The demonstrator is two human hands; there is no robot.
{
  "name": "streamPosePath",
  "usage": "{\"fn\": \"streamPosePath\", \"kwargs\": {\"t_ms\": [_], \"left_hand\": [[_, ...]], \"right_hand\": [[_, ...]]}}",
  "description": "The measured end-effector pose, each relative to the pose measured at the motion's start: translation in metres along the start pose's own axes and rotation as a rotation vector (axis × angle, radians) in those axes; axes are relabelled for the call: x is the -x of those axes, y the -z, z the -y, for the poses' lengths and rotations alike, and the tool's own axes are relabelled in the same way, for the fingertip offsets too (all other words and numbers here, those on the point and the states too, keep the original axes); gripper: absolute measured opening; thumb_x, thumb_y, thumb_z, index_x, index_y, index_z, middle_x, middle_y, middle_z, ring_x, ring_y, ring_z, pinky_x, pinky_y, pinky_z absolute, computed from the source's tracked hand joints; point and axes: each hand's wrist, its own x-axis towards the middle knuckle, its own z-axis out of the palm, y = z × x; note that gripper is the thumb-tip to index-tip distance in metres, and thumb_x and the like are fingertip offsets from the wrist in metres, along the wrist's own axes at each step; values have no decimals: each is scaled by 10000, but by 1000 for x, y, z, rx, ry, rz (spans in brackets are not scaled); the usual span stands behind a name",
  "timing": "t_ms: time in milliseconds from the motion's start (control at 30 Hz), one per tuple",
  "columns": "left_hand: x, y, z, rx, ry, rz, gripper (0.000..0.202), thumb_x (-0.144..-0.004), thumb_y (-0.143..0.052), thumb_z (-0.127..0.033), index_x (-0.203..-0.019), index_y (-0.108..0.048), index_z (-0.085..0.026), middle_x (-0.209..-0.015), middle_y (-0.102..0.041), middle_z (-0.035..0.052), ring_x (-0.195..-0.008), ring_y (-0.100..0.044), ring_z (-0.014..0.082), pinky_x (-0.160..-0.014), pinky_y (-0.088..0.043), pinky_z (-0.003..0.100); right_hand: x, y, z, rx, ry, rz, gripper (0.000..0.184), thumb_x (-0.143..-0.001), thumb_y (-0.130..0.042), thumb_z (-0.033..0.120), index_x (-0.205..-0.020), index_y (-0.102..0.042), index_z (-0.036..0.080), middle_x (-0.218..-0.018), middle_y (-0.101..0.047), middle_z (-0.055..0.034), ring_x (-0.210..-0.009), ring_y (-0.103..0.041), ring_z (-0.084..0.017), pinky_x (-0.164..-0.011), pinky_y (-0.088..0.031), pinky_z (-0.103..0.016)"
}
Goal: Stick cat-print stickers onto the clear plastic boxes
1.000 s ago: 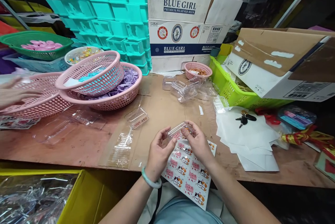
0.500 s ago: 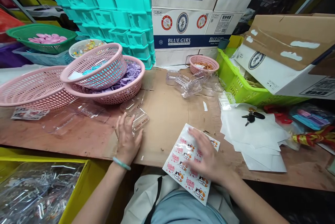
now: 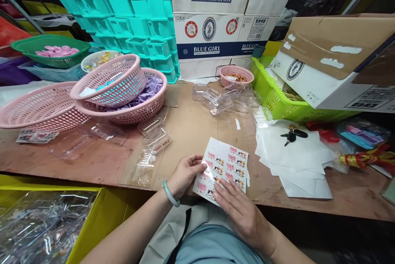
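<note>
One cat-sticker sheet (image 3: pixel 222 164) is pinched at its left edge by the left hand (image 3: pixel 183 174), fingers (image 3: pixel 194 160) closed, and overlaid below by the right hand (image 3: pixel 240 209), fingers outstretched.

Stacked teal crates (image 3: pixel 114 5), baskets (image 3: pixel 145 112) of small pieces (image 3: pixel 152 86) and plastic cases (image 3: pixel 220 103) mark a workshop.

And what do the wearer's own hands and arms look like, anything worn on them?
Both the left hand and right hand are ungloved. A smooth, pale green bangle circles the left wrist; the right wrist shows nothing worn. No sleeves are visible on either forearm.
</note>
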Motion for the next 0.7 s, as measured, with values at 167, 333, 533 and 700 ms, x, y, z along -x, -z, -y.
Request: {"fn": "streamPosePath", "kwargs": {"t_ms": [167,333,533,700], "left_hand": [[6,-18,-6,-10,-36,-29,325,-608,-808,-365,-796,-675,-136,-738,-672,23,-627,-571,108,-614,-449,224],[16,-30,-12,-58,-59,89,284,-728,-713,-387,-889,-707,-154,-817,-665,40,-710,-576,135,-673,-451,242],[14,-21,-7,-430,-314,125,271,-826,-602,-351,-997,-725,-180,-879,-615,67,-841,-553,189,-772,-442,282],[9,-22,-6,-381,-268,168,273,-809,-623,-353,-988,-723,-173,-923,-631,76,-887,-563,206,-814,-443,300]], "right_hand": [[-33,11,-5,-149,-335,-255,476,-890,-549,297,-1354,-458,244,-1243,-605,-106,-1194,-536,-276,-1014,-446,-481],[-73,13,-19,-273,-551,-381,254,-865,-598,319,-1107,-639,250,-1049,-629,-89,-993,-603,-237,-874,-510,-390],[-76,8,-18,-465,-572,-367,166,-888,-558,254,-982,-692,225,-963,-655,-80,-904,-618,-202,-812,-508,-339],[-76,-3,-19,-598,-674,-470,150,-866,-584,270,-874,-722,212,-878,-687,-53,-838,-632,-190,-785,-504,-321]]}}
